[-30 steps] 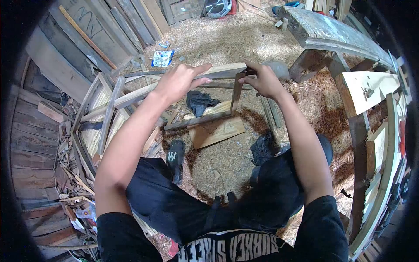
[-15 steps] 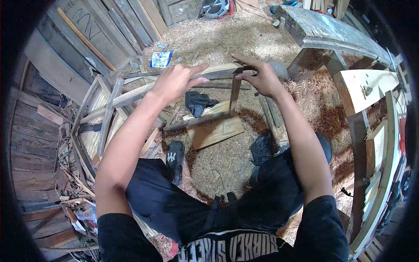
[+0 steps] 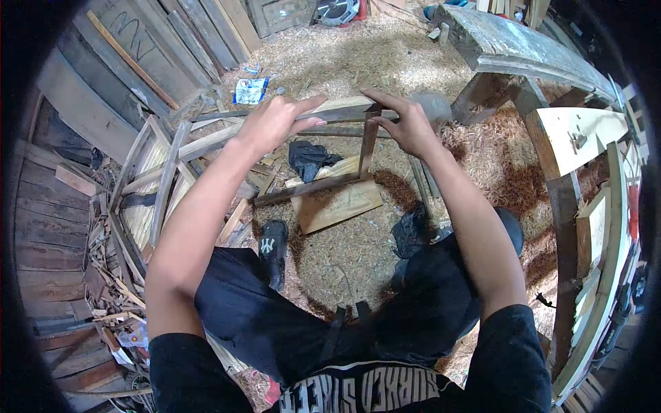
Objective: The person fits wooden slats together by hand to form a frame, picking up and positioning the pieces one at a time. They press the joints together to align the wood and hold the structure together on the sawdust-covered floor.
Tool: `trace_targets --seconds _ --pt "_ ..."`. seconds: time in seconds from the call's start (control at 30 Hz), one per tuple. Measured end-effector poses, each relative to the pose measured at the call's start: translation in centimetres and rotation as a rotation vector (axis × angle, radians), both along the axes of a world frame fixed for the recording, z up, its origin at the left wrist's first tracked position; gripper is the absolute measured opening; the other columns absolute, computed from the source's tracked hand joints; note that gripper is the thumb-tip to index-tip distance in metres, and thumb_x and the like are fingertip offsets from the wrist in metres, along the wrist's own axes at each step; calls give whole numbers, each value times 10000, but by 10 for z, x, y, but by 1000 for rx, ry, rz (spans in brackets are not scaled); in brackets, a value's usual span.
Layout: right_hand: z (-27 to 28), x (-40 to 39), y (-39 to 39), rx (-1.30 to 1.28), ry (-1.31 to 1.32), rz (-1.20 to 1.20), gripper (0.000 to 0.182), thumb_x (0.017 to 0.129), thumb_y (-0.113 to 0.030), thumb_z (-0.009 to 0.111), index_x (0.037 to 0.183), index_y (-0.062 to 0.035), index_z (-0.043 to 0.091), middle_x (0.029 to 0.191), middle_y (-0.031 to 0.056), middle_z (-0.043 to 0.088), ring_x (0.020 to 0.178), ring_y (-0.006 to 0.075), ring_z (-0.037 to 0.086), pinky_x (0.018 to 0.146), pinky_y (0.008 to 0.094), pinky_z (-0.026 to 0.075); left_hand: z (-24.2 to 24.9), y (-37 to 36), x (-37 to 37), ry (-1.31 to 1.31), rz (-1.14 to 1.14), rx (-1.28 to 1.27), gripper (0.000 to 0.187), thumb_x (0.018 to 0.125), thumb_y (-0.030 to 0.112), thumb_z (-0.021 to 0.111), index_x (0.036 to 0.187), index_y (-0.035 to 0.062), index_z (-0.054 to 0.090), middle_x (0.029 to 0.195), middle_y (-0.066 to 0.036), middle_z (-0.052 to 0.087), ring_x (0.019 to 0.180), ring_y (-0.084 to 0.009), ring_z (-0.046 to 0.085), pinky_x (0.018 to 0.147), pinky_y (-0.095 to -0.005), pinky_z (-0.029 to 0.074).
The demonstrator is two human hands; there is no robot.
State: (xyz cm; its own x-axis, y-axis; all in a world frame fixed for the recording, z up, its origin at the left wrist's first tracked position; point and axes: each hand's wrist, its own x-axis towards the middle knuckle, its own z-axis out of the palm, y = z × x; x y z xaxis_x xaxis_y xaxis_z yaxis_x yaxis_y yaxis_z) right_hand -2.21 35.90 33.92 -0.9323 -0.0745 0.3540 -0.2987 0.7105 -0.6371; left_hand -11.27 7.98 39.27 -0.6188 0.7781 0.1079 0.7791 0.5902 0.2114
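My left hand (image 3: 275, 122) rests on the long top piece of a wooden frame (image 3: 346, 113), its thumb and forefinger apart on either side of the wood. At the frame's right corner my right hand (image 3: 406, 124) has its forefinger stretched over the top and its thumb beside the upright piece (image 3: 368, 146). Its fingers are spread; whether either hand bears weight on the wood cannot be made out. Below the frame lies a pale board (image 3: 337, 206) on the shavings. A black plastic bag (image 3: 310, 160) shows through the frame.
A slatted wooden structure (image 3: 165, 180) leans at the left, near scrap wood (image 3: 113, 275). A weathered bench (image 3: 530, 51) stands at the upper right, with a pale board (image 3: 582, 138) below it. A circular saw (image 3: 336, 11) is at the back, and a blue-white packet (image 3: 250, 91) lies on the floor.
My right forefinger and thumb have shifted slightly at the frame's corner. The view has moved a little, so most things sit slightly further left. My left hand keeps nearly the same pose.
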Motion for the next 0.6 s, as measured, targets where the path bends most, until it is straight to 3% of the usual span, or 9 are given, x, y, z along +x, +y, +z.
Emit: trace_targets --seconds 0.1,0.17,0.27,0.6 --pt "-3 0 -1 -151 -45 13 625 884 -80 781 1462 -223 590 1311 158 696 1225 340 663 1036 446 540 -8 -2 -3 39 -6 0 519 973 504 629 1417 236 622 927 -214 742 913 -401 730 847 -528 588" --pt "-9 -2 -1 -285 -67 -49 617 882 -83 794 1459 -170 593 1298 170 705 1212 301 679 1030 420 536 -10 -3 -5 60 -30 34 514 976 494 633 1421 236 621 940 -207 745 929 -402 729 862 -524 586" --pt "-13 -5 1 -288 -50 -35 578 886 -72 791 1433 -120 611 1266 185 718 1200 271 689 1017 396 536 -10 -2 -1 43 -11 65 499 978 480 641 1410 230 629 954 -197 749 937 -403 726 859 -515 587" --pt "-19 -11 4 -330 -48 -14 503 889 -67 783 1373 -86 647 1216 172 739 1166 272 706 989 389 544 -6 -3 3 108 -11 96 484 974 477 654 1392 234 641 973 -200 750 913 -406 727 822 -503 590"
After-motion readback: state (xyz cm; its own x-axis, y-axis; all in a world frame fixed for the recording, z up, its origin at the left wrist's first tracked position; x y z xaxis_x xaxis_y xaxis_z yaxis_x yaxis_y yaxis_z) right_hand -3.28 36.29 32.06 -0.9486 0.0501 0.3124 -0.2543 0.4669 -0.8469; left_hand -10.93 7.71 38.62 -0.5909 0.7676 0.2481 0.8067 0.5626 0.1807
